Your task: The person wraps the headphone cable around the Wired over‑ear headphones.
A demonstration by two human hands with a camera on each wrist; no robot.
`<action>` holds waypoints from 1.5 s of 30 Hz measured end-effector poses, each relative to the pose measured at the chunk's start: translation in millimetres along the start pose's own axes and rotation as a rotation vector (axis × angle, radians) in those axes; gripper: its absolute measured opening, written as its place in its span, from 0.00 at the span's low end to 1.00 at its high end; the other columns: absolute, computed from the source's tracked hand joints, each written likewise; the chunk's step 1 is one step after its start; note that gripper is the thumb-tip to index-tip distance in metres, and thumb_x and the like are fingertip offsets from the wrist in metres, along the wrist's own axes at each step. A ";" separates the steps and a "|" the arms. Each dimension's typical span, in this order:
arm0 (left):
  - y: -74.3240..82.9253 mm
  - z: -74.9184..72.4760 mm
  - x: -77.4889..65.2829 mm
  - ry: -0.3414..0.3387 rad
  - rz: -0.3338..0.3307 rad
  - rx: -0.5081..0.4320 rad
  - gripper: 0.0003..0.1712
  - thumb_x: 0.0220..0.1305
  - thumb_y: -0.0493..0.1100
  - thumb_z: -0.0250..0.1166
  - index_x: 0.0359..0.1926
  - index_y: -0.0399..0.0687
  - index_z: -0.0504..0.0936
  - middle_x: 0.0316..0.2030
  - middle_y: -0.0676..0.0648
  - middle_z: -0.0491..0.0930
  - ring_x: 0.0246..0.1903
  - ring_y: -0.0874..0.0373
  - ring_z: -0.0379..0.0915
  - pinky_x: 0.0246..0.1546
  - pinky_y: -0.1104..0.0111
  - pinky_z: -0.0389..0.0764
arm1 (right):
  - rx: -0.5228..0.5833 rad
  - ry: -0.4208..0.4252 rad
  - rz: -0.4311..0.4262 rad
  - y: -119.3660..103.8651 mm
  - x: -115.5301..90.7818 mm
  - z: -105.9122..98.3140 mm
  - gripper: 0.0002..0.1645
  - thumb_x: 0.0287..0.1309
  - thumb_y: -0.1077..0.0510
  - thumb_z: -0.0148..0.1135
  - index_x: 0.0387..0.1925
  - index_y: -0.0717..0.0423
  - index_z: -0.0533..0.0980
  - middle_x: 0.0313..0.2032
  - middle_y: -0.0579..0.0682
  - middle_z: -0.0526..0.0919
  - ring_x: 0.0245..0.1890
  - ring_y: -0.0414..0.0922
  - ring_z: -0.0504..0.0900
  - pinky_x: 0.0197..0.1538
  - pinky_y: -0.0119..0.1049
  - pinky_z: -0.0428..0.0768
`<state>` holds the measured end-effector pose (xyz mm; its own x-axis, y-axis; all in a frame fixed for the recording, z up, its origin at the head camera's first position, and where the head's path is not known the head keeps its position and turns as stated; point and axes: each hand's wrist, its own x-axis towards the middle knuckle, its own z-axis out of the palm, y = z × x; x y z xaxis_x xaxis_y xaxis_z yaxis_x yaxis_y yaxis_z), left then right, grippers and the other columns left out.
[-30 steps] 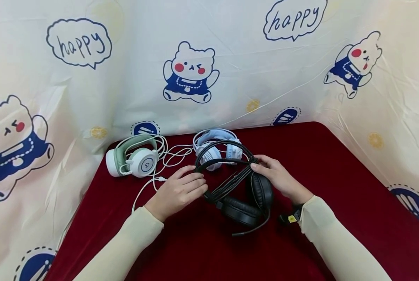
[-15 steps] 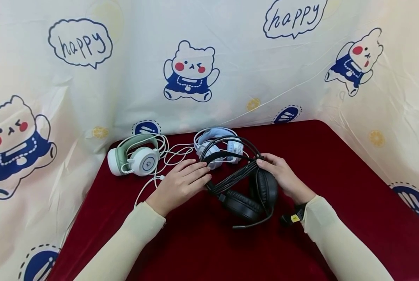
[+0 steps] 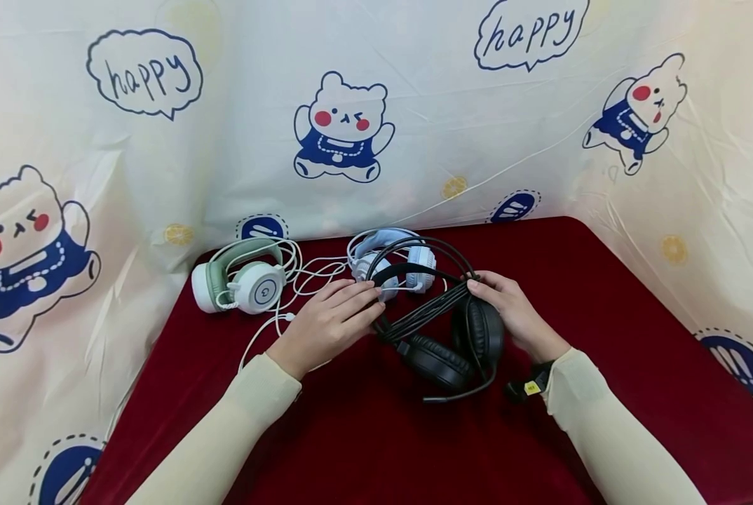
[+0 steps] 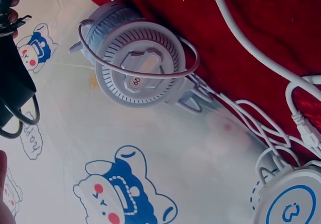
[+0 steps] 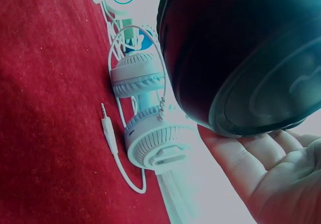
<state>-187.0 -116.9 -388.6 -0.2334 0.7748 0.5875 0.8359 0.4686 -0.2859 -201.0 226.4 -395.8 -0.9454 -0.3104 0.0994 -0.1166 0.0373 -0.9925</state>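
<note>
Fingers (image 3: 359, 304) of left hand (image 3: 327, 326) and right hand (image 3: 520, 315) pinch the black headset (image 3: 438, 361). Blue headphones (image 3: 421, 280) sit behind it, green headphones (image 3: 259, 291) leftward.

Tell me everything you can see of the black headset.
The black headset has two padded, leather-look ear cups, a slim microphone boom, a thin arched headband and a bundled cable strung across the frame. It is tilted, headband away from the person, cups nearer, in front of the blue-and-white headset. The left hand grips its left side, the right hand its right. Whether it touches the table is unclear.
</note>
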 end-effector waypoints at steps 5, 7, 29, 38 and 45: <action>-2.1 2.0 3.4 -0.003 -0.007 -0.019 0.27 0.58 0.45 0.72 0.59 0.46 0.80 0.60 0.42 0.75 0.63 0.51 0.67 0.65 0.57 0.62 | -0.001 0.010 -0.012 -1.9 -0.6 -2.0 0.21 0.70 0.49 0.54 0.54 0.60 0.73 0.41 0.51 0.81 0.36 0.43 0.81 0.43 0.36 0.81; -2.3 2.0 4.8 -0.006 -0.008 -0.019 0.28 0.58 0.45 0.72 0.60 0.46 0.80 0.60 0.43 0.75 0.63 0.51 0.66 0.65 0.57 0.62 | -0.001 0.014 -0.016 -2.5 -0.7 -2.9 0.22 0.70 0.48 0.54 0.55 0.61 0.73 0.41 0.51 0.81 0.36 0.43 0.81 0.44 0.35 0.81; -9.9 9.2 15.8 0.068 -0.055 0.005 0.21 0.60 0.44 0.70 0.54 0.44 0.83 0.54 0.42 0.80 0.56 0.48 0.74 0.60 0.56 0.70 | 0.032 0.088 -0.022 -1.0 2.6 -32.9 0.18 0.69 0.49 0.56 0.52 0.57 0.75 0.39 0.49 0.81 0.34 0.41 0.81 0.40 0.33 0.81; -28.4 27.9 -0.9 -0.079 -0.385 0.103 0.14 0.61 0.46 0.67 0.44 0.43 0.87 0.40 0.44 0.85 0.43 0.48 0.79 0.46 0.56 0.77 | 0.087 0.159 0.015 6.1 5.2 -62.4 0.14 0.69 0.49 0.56 0.48 0.54 0.75 0.35 0.45 0.83 0.31 0.39 0.82 0.36 0.32 0.81; -44.5 41.8 0.8 -0.204 -0.707 -0.023 0.16 0.64 0.53 0.65 0.42 0.46 0.87 0.35 0.44 0.85 0.35 0.46 0.79 0.36 0.53 0.79 | 0.095 0.252 0.043 9.1 5.5 -83.2 0.15 0.67 0.46 0.58 0.43 0.54 0.75 0.29 0.44 0.83 0.26 0.38 0.81 0.31 0.31 0.81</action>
<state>-245.2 -119.4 -407.0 -0.8064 0.3554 0.4727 0.4612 0.8782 0.1266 -232.5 304.1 -398.4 -0.9962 -0.0642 0.0594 -0.0564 -0.0480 -0.9973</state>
